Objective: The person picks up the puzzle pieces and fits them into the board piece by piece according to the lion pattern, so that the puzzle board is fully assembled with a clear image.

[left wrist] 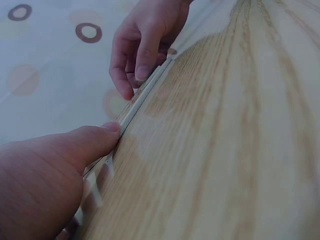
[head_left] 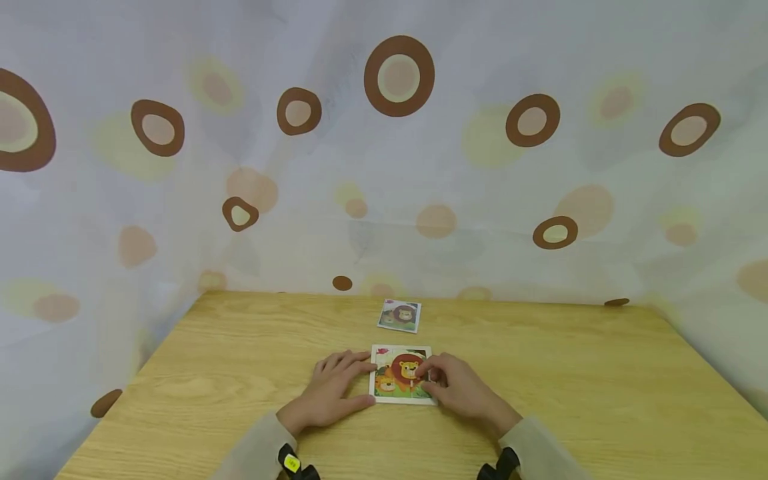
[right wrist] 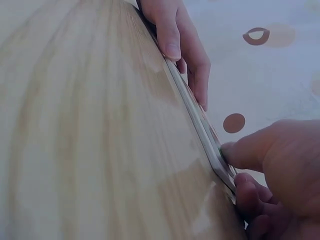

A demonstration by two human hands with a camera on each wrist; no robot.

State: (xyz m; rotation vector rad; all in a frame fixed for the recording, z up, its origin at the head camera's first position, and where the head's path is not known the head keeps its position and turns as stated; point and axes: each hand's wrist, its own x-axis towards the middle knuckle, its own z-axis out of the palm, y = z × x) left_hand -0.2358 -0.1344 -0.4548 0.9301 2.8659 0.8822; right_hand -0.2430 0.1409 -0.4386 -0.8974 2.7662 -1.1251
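Observation:
A square picture puzzle (head_left: 393,383) with a white border lies flat on the wooden table, showing a big lion and a smaller orange animal. My left hand (head_left: 336,390) rests at its left side, fingers fairly straight, with the thumb at the near left corner. Over the puzzle's right part, my right hand (head_left: 459,390) has its thumb and index finger bent at a puzzle piece (head_left: 414,390) in the near right area, bounded by a pale seam. The fingers hide much of that piece. Both wrist views see the puzzle edge-on, as a thin board (left wrist: 137,105) (right wrist: 195,112).
Behind the puzzle lies a smaller card (head_left: 399,316) with a matching lion picture. The light wooden table (head_left: 540,373) reaches back to a patterned cloth (head_left: 468,267) with brown rings and pale spots, which also hangs at both sides.

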